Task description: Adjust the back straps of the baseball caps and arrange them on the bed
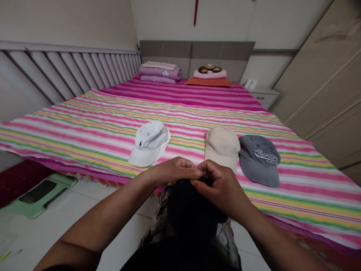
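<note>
Both my hands meet just above my lap, pinching the top edge of a black cap (pixel 188 210) that hangs below them. My left hand (pixel 172 171) is closed on the cap's rim from the left, and my right hand (pixel 217 184) is closed on it from the right. Just beyond my hands, on the striped bed, lie three caps: a white cap (pixel 149 143) to the left, a cream cap (pixel 221 146) in the middle and a grey cap (pixel 259 158) with white lettering touching it on the right.
The bed (pixel 98 124) has a pink, yellow and green striped sheet. Folded purple bedding (pixel 160 72) and a pillow with a bear design (pixel 209 72) lie at the headboard. A green stool (pixel 39 194) stands on the floor at left, a wardrobe (pixel 324 82) at right.
</note>
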